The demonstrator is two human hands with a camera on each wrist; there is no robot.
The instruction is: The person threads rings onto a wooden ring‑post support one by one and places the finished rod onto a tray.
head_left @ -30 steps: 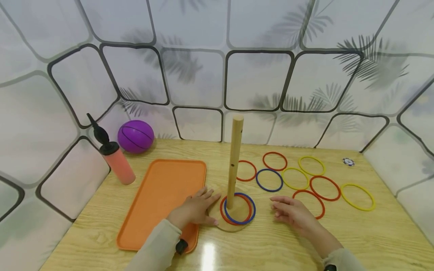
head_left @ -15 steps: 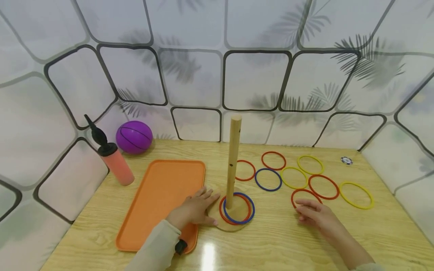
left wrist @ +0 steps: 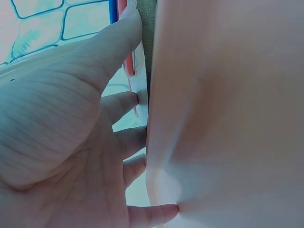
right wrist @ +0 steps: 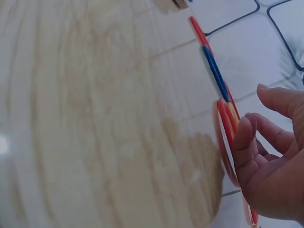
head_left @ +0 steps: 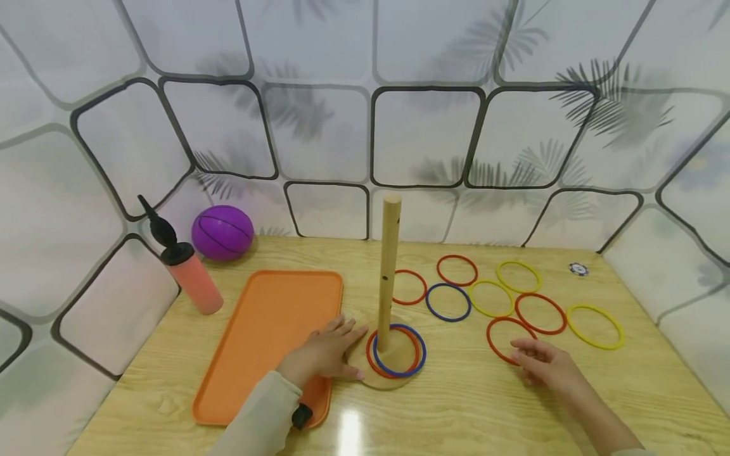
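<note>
In the head view, my left hand [head_left: 322,354] rests with spread fingers on the left side of a wooden base [head_left: 373,381]. A wooden post [head_left: 390,266] stands upright from that base. Round its foot lie a red ring [head_left: 369,358] and a blue ring [head_left: 424,354]. My right hand [head_left: 547,367] is at the near right edge of another red ring [head_left: 488,339], fingertips overlapping its rim. The right wrist view shows the thumb apart from the loosely bent fingers [right wrist: 244,130], with rings behind them.
An orange tray [head_left: 274,316] lies under the left forearm. Farther back, more red, yellow [head_left: 593,345] and blue rings [head_left: 447,320] lie spread out. A pink hand pump [head_left: 196,282] and a purple ball [head_left: 222,232] stand back left, a chip [head_left: 578,269] far right.
My right hand has moved right, from beside the post base to the nearest loose red ring. The left hand stays on the base. The view has shifted slightly.
</note>
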